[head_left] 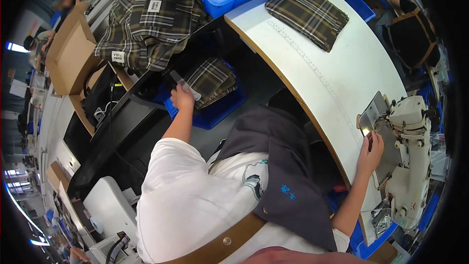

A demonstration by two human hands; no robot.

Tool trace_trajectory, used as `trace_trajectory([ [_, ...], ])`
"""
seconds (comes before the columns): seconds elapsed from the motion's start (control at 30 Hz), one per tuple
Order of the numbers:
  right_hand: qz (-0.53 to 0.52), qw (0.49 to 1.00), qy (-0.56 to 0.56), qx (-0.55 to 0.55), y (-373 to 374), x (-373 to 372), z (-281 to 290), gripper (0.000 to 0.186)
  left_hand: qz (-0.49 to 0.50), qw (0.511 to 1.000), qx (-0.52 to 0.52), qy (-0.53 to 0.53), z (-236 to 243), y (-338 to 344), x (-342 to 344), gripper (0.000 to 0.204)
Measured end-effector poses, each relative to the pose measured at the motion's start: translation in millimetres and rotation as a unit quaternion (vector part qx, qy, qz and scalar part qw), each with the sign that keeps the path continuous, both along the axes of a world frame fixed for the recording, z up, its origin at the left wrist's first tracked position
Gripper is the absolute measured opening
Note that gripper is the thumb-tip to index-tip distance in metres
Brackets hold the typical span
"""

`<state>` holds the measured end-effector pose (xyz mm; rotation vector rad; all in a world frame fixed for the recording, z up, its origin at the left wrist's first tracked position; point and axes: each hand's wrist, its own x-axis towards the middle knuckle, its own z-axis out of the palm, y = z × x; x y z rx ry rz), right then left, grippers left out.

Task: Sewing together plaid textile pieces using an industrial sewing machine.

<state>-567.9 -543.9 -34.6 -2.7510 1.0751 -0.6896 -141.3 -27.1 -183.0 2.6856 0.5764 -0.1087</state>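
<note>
My left hand (182,99) reaches out to the left, over a blue bin (210,123) beside the table. Its fingers are closed around a narrow, pale, translucent strip (187,86) whose kind I cannot make out. Folded brown-and-black plaid cloth (211,79) lies in that bin. On the right, my right hand (370,154) is at the shiny metal plate (372,113) of a white sewing machine (408,117). Its fingers are curled together near the plate's edge, with something dark between them that is too small to name.
A folded plaid piece (308,15) lies at the far end of the white curved table (312,76). Plaid garments (151,24) are heaped at the far left, beside an open cardboard box (73,54). A large blue crate (239,0) stands at the back. Other people work in the distance.
</note>
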Motion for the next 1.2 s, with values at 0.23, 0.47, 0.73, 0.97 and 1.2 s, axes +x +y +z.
trace_trajectory([
  [0.23,-0.017,0.999,0.004,-0.043,7,6,11,0.036,-0.216,0.894,-0.036,-0.391,38,-58,38,0.06],
  [0.47,0.005,0.998,-0.016,-0.052,18,15,16,0.033,-0.567,0.68,-0.255,-0.388,174,-301,55,0.032],
  [0.73,-0.018,0.998,-0.041,-0.042,26,20,24,0.03,-0.614,0.747,-0.173,-0.187,173,-404,74,0.024],
  [0.97,-0.018,0.998,-0.046,-0.035,23,23,29,0.028,-0.559,0.759,-0.322,-0.086,169,-409,90,0.029],
  [1.2,0.0,0.998,-0.053,-0.044,22,15,23,0.03,-0.538,0.761,-0.355,-0.073,203,-413,79,0.032],
])
